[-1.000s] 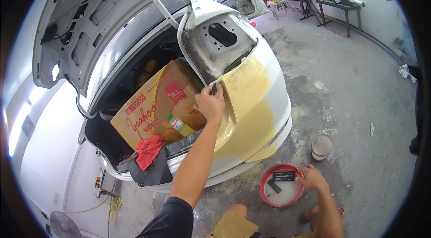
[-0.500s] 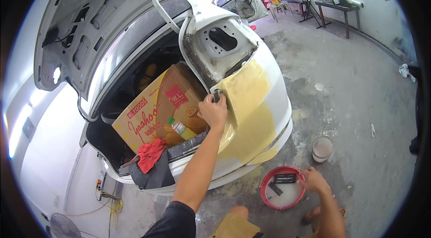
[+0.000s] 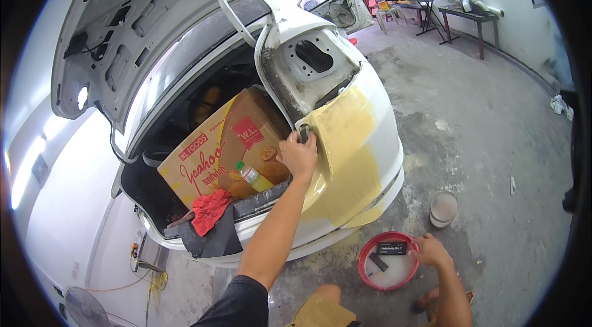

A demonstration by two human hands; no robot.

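Observation:
My left hand (image 3: 298, 155) is closed on a small dark pad (image 3: 303, 133), pressing it to the inner edge of a white car's rear corner beside the open trunk. Yellow filler (image 3: 351, 160) covers much of that corner in a rough patch. Low on the right, my right hand (image 3: 430, 250) grips the rim of a round red basin (image 3: 364, 273). Cloudy liquid fills the basin, with a black box-shaped block (image 3: 392, 249) and a smaller dark strip (image 3: 377, 262) in it. The fingertips on the pad are partly hidden.
The trunk lid (image 3: 132, 31) stands raised. In the trunk sit a cardboard box (image 3: 203, 148), a green-capped bottle (image 3: 254, 177) and a red cloth (image 3: 210, 210). A clear tub (image 3: 443, 210) stands on the concrete floor. Tables (image 3: 472, 16) line the far wall; a fan (image 3: 86, 308) is lower left.
The view has shifted slightly, moving the car a little to the right in the picture. My left hand stays on the same edge with the pad; my right hand keeps the basin rim.

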